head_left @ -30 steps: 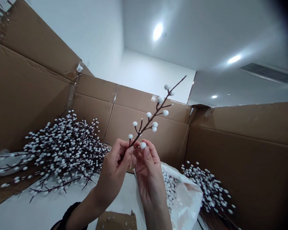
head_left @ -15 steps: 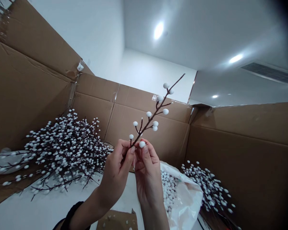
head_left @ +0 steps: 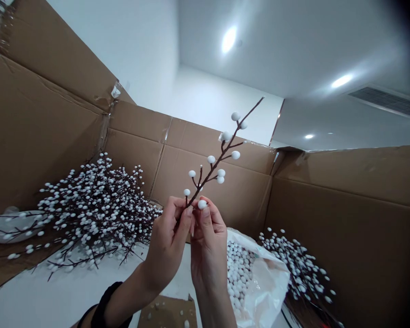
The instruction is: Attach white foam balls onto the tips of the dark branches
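A brown artificial berry branch (head_left: 214, 167) with several white berries slants up to the right in front of me. Its lower stem is pinched between the thumb and fingers of my left hand (head_left: 169, 243). My right hand (head_left: 210, 246), close beside it, has thumb and fingertips closed on a white berry (head_left: 202, 204) by the branch's lower part. Whether that berry sits on a twig is hard to make out behind the fingers. A few twig tips higher up are bare.
At the left lies a large heap of white-berried branches (head_left: 99, 205) by a translucent bowl (head_left: 15, 228). An open plastic bag (head_left: 269, 287) of loose white berries stands right of my hands, with more branches (head_left: 299, 266) beyond. Cardboard walls (head_left: 345, 218) surround the white table (head_left: 30, 300); a cardboard piece (head_left: 167, 314) lies in front.
The branch appears slightly higher, its tip a little further up. Both hands keep nearly the same place and grip, while the view has shifted slightly.
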The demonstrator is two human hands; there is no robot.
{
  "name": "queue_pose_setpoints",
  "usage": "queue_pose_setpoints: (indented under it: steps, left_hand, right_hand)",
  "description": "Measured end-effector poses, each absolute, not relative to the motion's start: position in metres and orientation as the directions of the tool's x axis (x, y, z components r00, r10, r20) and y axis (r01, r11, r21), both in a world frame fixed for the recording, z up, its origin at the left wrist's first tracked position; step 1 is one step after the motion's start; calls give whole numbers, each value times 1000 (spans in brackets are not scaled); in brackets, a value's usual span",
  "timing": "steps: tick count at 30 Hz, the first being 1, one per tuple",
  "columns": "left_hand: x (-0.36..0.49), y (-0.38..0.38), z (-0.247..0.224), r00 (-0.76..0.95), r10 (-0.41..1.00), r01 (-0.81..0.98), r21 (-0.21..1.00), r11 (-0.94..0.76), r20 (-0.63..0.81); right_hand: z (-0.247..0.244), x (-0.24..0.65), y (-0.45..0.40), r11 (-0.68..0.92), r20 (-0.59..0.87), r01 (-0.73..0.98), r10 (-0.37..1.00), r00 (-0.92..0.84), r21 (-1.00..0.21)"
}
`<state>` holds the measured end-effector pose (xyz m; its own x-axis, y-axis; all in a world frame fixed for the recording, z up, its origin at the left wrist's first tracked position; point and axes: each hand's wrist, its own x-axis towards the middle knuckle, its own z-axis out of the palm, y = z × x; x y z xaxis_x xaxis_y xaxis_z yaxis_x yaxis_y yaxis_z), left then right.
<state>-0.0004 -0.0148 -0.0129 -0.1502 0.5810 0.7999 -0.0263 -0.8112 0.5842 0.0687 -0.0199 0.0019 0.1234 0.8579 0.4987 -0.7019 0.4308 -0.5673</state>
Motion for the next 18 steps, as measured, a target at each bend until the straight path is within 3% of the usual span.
queue_pose_setpoints:
  steps: [18]
  left_hand:
    - [8, -16, -9, -226, 604, -81, 603, -794, 764]
  right_hand:
    - [-5, 59, -16, 386, 439, -756, 887, 146, -529]
